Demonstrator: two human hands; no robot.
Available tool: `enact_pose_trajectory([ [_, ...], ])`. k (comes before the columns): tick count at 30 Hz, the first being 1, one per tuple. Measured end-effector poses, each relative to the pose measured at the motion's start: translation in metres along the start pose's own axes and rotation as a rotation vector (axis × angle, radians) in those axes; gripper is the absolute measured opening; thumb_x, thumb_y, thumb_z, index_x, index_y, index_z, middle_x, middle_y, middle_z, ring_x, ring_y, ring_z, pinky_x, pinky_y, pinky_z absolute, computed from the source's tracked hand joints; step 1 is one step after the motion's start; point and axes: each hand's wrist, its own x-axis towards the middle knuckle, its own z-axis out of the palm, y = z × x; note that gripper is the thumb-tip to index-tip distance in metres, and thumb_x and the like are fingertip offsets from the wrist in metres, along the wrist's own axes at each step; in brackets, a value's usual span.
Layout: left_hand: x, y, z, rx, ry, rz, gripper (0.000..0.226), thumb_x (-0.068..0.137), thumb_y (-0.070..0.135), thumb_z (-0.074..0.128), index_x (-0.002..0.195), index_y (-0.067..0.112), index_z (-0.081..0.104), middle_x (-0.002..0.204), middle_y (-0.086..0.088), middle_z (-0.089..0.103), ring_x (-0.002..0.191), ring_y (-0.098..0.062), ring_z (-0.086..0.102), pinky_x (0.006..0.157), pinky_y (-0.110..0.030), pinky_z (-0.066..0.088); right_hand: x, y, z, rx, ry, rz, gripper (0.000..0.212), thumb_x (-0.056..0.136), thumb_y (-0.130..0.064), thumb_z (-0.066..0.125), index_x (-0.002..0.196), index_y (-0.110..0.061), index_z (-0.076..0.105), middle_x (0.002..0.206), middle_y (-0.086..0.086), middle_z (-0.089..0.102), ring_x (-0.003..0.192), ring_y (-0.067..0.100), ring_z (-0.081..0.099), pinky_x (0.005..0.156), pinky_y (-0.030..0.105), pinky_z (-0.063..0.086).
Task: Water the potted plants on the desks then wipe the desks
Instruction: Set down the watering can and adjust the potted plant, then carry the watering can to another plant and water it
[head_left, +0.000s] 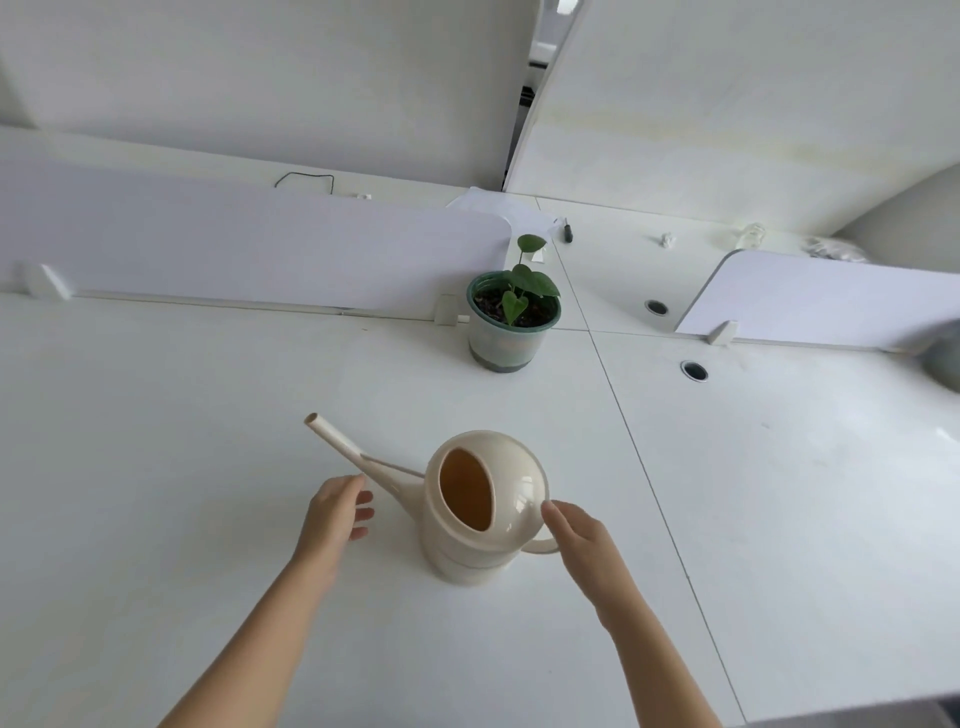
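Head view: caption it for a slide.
Left hand and right hand flank a cream watering can on a white desk, potted plant beyond.

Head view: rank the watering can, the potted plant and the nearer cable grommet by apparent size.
1. watering can, though closest to the camera, which inflates it.
2. potted plant.
3. cable grommet, clearly smallest.

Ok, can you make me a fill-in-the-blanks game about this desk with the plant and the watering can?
1. The potted plant has ___ leaves.
2. The watering can stands upright, and its spout points to the person's ___.
3. The right-hand desk has ___ round holes.
Missing words: green; left; two.
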Motion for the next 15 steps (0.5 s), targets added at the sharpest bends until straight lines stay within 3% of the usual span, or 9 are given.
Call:
enact_pose_trajectory([
  [2, 0.002, 0.005, 0.001, -0.045, -0.078, -0.006, 0.021, 0.094, 0.026, 0.044, 0.109, 0.012, 0.049, 0.105, -0.009, 0.054, 0.095, -0.025, 0.054, 0.072, -0.034, 0.042, -0.001, 0.003, 0.01, -0.065, 0.031, -0.009, 0.078, 0.077, -0.071, 0.033, 0.096, 0.002, 0.056, 0.111, 0.023, 0.06, 0.11, 0.036, 0.051, 0.095, 0.048, 0.04],
  [4, 0.001, 0.01, 0.004, -0.07, -0.158, -0.005, 0.021, 0.095, 0.028, 0.042, 0.111, 0.016, 0.047, 0.112, -0.006, 0.051, 0.107, -0.022, 0.05, 0.083, -0.037, 0.039, 0.001, 0.007, 0.02, -0.111, 0.045, 0.001, 0.081, 0.067, -0.081, 0.024, 0.1, -0.013, 0.053, 0.116, 0.007, 0.056, 0.117, 0.024, 0.047, 0.1, 0.044, 0.037],
  [7, 0.001, 0.009, 0.005, -0.116, -0.189, -0.007, 0.02, 0.096, 0.029, 0.041, 0.112, 0.018, 0.045, 0.117, -0.004, 0.051, 0.113, -0.021, 0.048, 0.091, -0.038, 0.036, 0.005, 0.014, 0.024, -0.149, 0.077, 0.02, 0.082, 0.063, -0.078, 0.025, 0.11, -0.016, 0.051, 0.117, -0.003, 0.051, 0.114, 0.016, 0.045, 0.101, 0.041, 0.036],
  [9, 0.001, 0.006, 0.006, -0.187, -0.173, -0.007, 0.018, 0.095, 0.026, 0.041, 0.111, 0.018, 0.045, 0.115, -0.004, 0.051, 0.113, -0.021, 0.048, 0.092, -0.037, 0.035, 0.009, 0.019, 0.02, -0.127, 0.068, 0.025, 0.071, 0.065, -0.077, 0.032, 0.101, -0.018, 0.049, 0.11, -0.003, 0.052, 0.103, 0.015, 0.049, 0.09, 0.035, 0.04],
  [12, -0.001, 0.006, 0.009, -0.3, -0.165, -0.021, 0.01, 0.095, 0.021, 0.04, 0.102, 0.018, 0.046, 0.103, -0.002, 0.05, 0.108, -0.021, 0.049, 0.09, -0.036, 0.034, 0.016, 0.02, 0.011, -0.118, 0.003, 0.015, 0.044, 0.082, -0.062, 0.044, 0.088, -0.019, 0.048, 0.096, 0.0, 0.052, 0.091, 0.016, 0.048, 0.068, 0.023, 0.036],
  [15, -0.005, 0.007, 0.016, -0.344, -0.148, -0.022, 0.007, 0.094, 0.02, 0.041, 0.093, 0.021, 0.048, 0.098, 0.0, 0.049, 0.105, -0.02, 0.049, 0.09, -0.035, 0.033, 0.019, 0.015, 0.003, -0.119, -0.054, -0.002, 0.043, 0.084, -0.057, 0.047, 0.073, -0.016, 0.04, 0.074, -0.005, 0.038, 0.067, 0.01, 0.036, 0.058, 0.023, 0.027],
])
